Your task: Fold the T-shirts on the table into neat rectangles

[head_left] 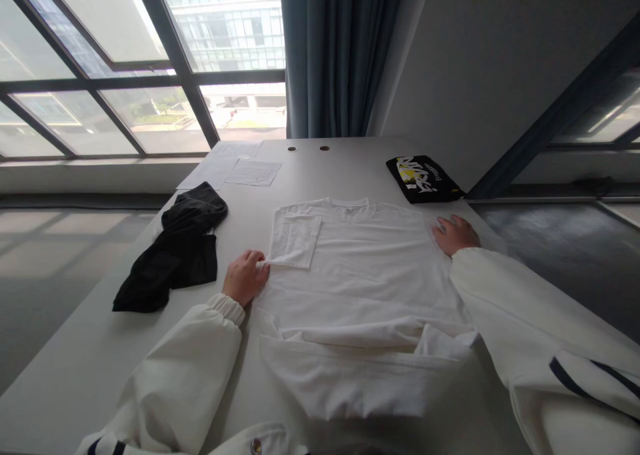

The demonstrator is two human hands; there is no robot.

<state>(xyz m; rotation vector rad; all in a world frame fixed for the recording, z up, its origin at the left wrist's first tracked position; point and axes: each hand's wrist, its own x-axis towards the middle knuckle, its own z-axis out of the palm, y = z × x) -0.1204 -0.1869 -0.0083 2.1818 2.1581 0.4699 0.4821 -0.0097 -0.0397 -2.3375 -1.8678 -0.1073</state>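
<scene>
A white T-shirt (360, 268) lies spread on the table, its collar toward the far side. Its left sleeve (296, 240) is folded inward over the body, while the lower part is bunched and turned up near me. At the left edge, my left hand (246, 276) is closed, pinching the cloth beside the folded sleeve's lower corner. My right hand (456, 235) is at the opposite edge below the shoulder, fingers curled against the fabric. The right sleeve cannot be made out.
The white table (330, 175) carries a folded black garment (175, 248) at left and printed paper sheets (253, 172) at the far left. A black folded item (424, 179) with white and yellow lettering lies at the far right. Windows and a blue curtain (335, 55) stand behind.
</scene>
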